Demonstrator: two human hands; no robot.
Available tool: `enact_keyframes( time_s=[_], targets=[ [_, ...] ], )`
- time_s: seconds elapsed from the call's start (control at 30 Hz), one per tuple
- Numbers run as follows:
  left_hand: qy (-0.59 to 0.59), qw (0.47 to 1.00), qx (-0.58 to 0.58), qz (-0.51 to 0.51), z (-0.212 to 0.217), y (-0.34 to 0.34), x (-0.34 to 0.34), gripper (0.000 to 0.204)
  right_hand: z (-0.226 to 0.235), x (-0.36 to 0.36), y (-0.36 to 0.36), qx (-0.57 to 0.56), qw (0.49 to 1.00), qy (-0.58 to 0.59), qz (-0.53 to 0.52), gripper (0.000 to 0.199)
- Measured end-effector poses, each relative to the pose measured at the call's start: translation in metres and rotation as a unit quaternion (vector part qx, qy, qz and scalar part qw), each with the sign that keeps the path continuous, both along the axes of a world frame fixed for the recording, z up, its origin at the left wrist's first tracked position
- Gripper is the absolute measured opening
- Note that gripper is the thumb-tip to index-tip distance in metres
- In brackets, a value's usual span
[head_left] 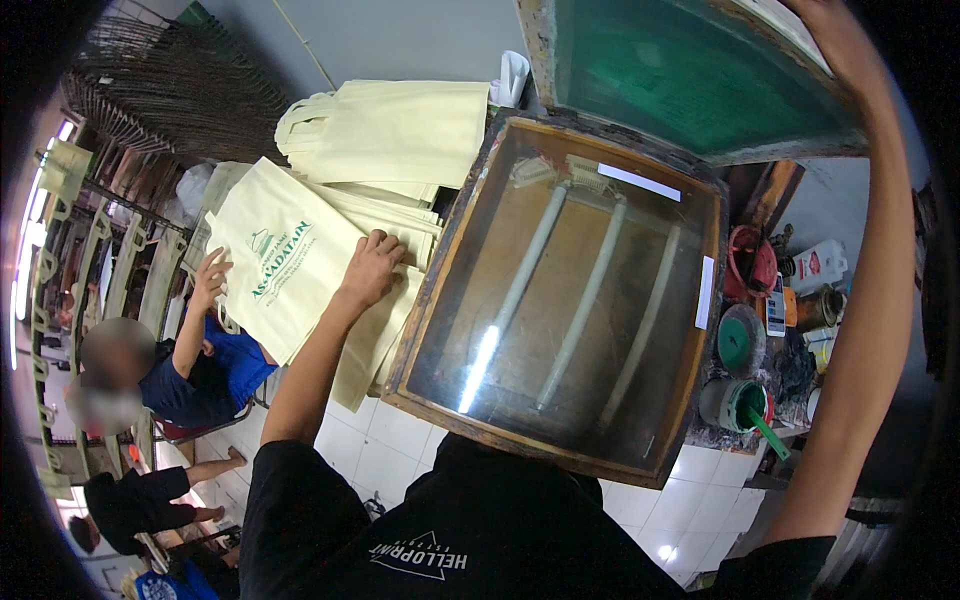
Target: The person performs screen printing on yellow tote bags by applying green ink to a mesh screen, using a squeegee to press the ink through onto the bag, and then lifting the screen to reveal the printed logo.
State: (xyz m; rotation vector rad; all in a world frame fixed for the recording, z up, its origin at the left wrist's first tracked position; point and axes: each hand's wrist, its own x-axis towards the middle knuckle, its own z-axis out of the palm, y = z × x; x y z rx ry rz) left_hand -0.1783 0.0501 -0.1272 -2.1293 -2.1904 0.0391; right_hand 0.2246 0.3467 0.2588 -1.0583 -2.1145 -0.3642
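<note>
My left hand (375, 268) has its fingers curled on the right edge of a cream tote bag (322, 235) with a green print. At the bag's left side is a co-worker's hand (209, 278), fingers partly spread. Raised at the upper right, my right hand (838, 42) grips the outer edge of a tilted printing screen (700, 80) with green mesh; the fingertips are partly cut off by the picture's rim. Below the screen lies a wood-framed glass-topped table (570, 300) with pale tubes under the glass and white strips on top.
Stacked cream bags (390, 130) lie left of the glass table. At its right stand a pot of green ink (745, 405) with a green scraper, a bowl of green ink (738, 340), a red bucket (750, 260) and a white jug (820, 265). A co-worker (190, 370) sits at left.
</note>
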Motion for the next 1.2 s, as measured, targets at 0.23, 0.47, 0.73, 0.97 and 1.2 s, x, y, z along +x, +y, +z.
enact_keyframes(
  time_s=[0.23,0.47,0.73,0.97,1.2],
  targets=[
    [-0.078,0.989,0.124,-0.008,0.009,-0.016,-0.011,0.019,-0.032,-0.011,-0.023,0.058,0.994,0.064,0.068,0.023],
    [-0.118,0.964,0.239,0.019,-0.011,-0.004,-0.015,0.026,-0.020,-0.006,-0.024,-0.042,0.996,0.069,0.041,0.025],
    [-0.094,0.960,0.262,0.036,-0.021,-0.001,-0.009,0.031,-0.030,-0.006,-0.028,0.009,0.996,0.068,0.050,0.032],
    [-0.272,0.935,0.207,0.098,-0.001,-0.019,-0.027,0.026,-0.020,0.000,-0.009,-0.045,0.993,0.072,0.077,0.040],
    [-0.462,0.881,0.008,0.099,0.164,0.013,-0.053,0.017,-0.012,-0.001,-0.016,-0.046,0.998,0.037,0.025,0.042]
  ],
)
